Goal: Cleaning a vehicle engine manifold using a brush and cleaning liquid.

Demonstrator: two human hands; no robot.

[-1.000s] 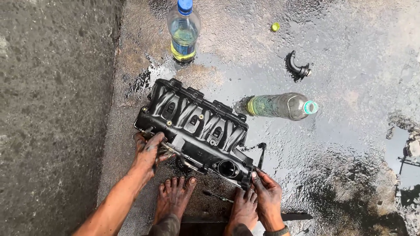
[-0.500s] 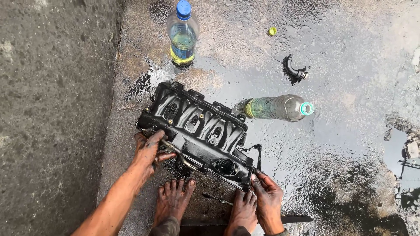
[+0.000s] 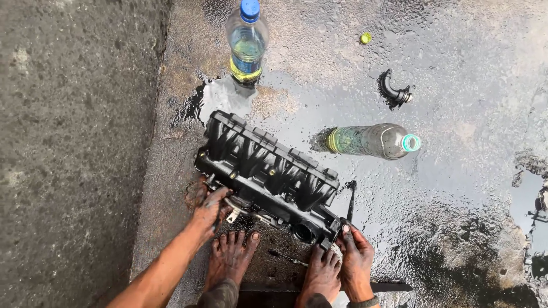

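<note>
Manifold (image 3: 268, 177), black plastic, sits tilted on wet oily concrete between my hands, just ahead of my bare feet (image 3: 228, 256). My left hand (image 3: 210, 210) curls its fingers on the near left edge; my right hand (image 3: 357, 256) pinches the near right corner. Beyond my right hand lies a clear bottle (image 3: 371, 141), uncapped. Further out stand a blue-capped bottle (image 3: 246, 43), a black elbow (image 3: 394, 91) and a yellow cap (image 3: 365, 38).

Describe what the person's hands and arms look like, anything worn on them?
Both arms are bare, with no sleeves and no gloves. The left hand and right hand are smeared with dark oily grime. A dark band, perhaps a watch strap, circles the right wrist.
</note>
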